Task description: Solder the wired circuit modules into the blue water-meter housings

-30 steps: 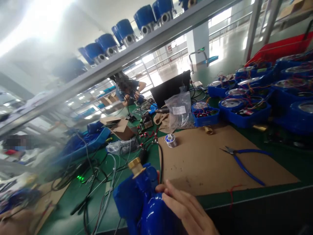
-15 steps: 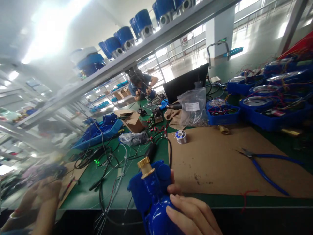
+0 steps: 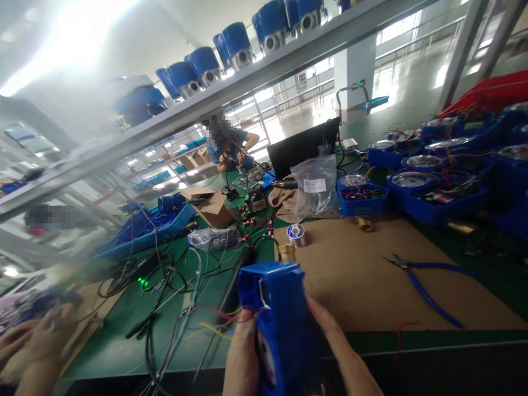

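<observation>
A blue water meter [image 3: 286, 313] with a brass threaded end [image 3: 286, 253] is up off the bench, close in front of me, between my two hands. My left hand [image 3: 242, 352] grips its left side, with the thumb near the opening of the blue housing. Loose red and yellow wires [image 3: 216, 324] trail out to the left there. My right hand [image 3: 340, 344] is closed round the right side, its fingertips partly hidden behind the body. The meter's round dial faces left and shows only in part.
Cardboard [image 3: 350, 280] on the bench bears blue-handled cutters [image 3: 429, 280] and a solder spool [image 3: 296, 235]. Blue meters with wires [image 3: 429, 187] crowd the right. Cables [image 3: 152, 308] lie left. A co-worker's hands [image 3: 45, 335] are at far left; another person [image 3: 231, 146] sits opposite.
The meter has been turned, so its open housing and wires now show and the brass end points away. My left hand has come into view, gripping it. My view has shifted slightly.
</observation>
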Action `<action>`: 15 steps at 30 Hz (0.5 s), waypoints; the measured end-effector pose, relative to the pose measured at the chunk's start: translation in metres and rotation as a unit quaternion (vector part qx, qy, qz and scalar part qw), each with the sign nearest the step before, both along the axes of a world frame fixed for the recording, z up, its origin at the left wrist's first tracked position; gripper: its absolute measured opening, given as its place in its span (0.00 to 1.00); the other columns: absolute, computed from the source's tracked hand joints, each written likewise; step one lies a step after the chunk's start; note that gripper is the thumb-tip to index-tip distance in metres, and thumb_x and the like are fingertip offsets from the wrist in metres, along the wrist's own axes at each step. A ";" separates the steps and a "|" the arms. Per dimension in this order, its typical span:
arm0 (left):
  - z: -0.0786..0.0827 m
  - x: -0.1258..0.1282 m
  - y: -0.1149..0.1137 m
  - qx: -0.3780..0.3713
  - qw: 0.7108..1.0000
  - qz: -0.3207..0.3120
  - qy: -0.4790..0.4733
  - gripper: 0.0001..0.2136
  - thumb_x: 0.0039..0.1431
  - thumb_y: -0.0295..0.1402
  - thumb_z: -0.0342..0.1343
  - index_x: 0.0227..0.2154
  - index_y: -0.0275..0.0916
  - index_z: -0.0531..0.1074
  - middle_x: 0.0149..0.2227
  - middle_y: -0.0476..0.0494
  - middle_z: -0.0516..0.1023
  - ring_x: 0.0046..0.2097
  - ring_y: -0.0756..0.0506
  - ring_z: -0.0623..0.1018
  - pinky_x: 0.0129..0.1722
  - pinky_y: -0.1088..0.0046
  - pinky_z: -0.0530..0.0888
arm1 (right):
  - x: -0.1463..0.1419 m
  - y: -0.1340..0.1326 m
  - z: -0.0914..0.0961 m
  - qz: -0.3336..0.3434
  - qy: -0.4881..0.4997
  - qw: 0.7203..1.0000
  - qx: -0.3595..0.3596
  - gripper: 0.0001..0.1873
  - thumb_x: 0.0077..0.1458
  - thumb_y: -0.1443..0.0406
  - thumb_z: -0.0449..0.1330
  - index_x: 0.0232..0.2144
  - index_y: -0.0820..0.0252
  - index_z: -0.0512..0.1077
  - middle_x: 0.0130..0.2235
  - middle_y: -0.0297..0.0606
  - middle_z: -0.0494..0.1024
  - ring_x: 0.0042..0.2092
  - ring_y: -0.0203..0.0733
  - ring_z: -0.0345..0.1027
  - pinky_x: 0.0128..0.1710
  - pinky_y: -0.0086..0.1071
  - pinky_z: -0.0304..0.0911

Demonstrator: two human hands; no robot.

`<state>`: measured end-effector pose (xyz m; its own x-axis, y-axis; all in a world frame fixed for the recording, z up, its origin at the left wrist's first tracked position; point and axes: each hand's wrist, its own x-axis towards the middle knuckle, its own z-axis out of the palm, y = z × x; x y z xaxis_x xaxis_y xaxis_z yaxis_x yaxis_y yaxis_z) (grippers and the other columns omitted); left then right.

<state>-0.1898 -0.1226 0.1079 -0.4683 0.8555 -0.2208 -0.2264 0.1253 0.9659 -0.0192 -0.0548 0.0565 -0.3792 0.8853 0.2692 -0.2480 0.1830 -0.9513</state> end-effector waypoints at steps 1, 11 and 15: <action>-0.011 0.011 0.006 0.000 1.000 0.002 -0.006 0.20 0.62 0.41 0.57 0.55 0.42 0.67 0.57 0.38 0.70 0.55 0.40 0.73 0.53 0.56 0.74 | -0.001 0.004 -0.003 0.005 0.001 1.000 -0.020 0.35 0.58 0.49 0.61 0.63 0.53 0.62 0.61 0.41 0.70 0.61 0.54 0.64 0.59 0.44 0.64; -0.042 0.021 0.052 -0.073 0.988 -0.061 0.122 0.41 0.54 0.51 0.59 0.66 0.41 0.51 0.55 0.33 0.73 0.55 0.35 0.74 0.50 0.61 0.76 | -0.007 0.041 -0.011 0.051 0.096 0.939 -0.326 0.39 0.54 0.50 0.65 0.62 0.59 0.59 0.56 0.45 0.75 0.58 0.55 0.67 0.59 0.46 0.63; -0.023 0.000 0.066 -0.048 0.919 -0.076 0.385 0.33 0.55 0.49 0.59 0.62 0.47 0.61 0.66 0.41 0.57 0.66 0.36 0.60 0.65 0.56 0.60 | -0.009 0.042 -0.007 0.063 0.117 0.943 -0.307 0.36 0.55 0.53 0.65 0.61 0.59 0.60 0.57 0.46 0.74 0.58 0.55 0.67 0.59 0.48 0.61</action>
